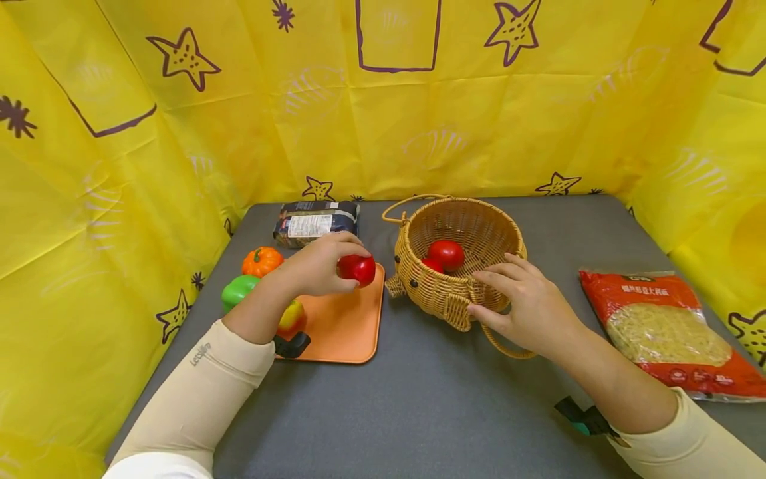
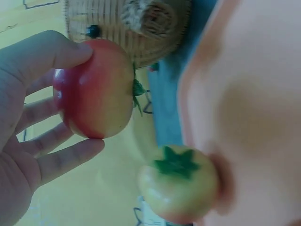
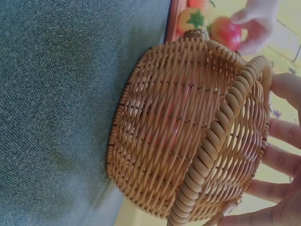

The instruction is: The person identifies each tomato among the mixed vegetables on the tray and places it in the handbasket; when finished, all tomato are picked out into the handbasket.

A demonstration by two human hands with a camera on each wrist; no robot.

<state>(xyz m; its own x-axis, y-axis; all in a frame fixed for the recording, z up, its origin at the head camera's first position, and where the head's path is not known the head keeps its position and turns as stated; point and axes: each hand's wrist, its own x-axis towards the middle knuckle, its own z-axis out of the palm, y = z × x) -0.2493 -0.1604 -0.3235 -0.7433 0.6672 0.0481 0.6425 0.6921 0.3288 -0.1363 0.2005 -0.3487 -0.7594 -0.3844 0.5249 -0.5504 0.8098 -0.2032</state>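
Note:
My left hand [image 1: 323,265] holds a red tomato [image 1: 362,271] between thumb and fingers, above the orange tray [image 1: 347,336]. The left wrist view shows the tomato's yellowish side and green leafy top. My right hand [image 1: 535,309] rests its fingers, fairly straight and spread, at the near right rim of a wicker basket [image 1: 427,299] with an animal face. The thumb lies by the woven ear [image 1: 458,313]. Inside the basket lie two red tomatoes [image 1: 445,255], one partly hidden by the rim. A red-yellow tomato [image 2: 181,186] sits on the tray, partly behind my left forearm in the head view.
An orange pumpkin [image 1: 262,262] and a green pepper [image 1: 240,291] lie at the tray's left. Behind stands a dark package [image 1: 314,223]. A red bag of pasta [image 1: 664,332] lies at the right. The basket's handles [image 1: 413,199] stick out; yellow cloth [image 1: 383,133] surrounds the table.

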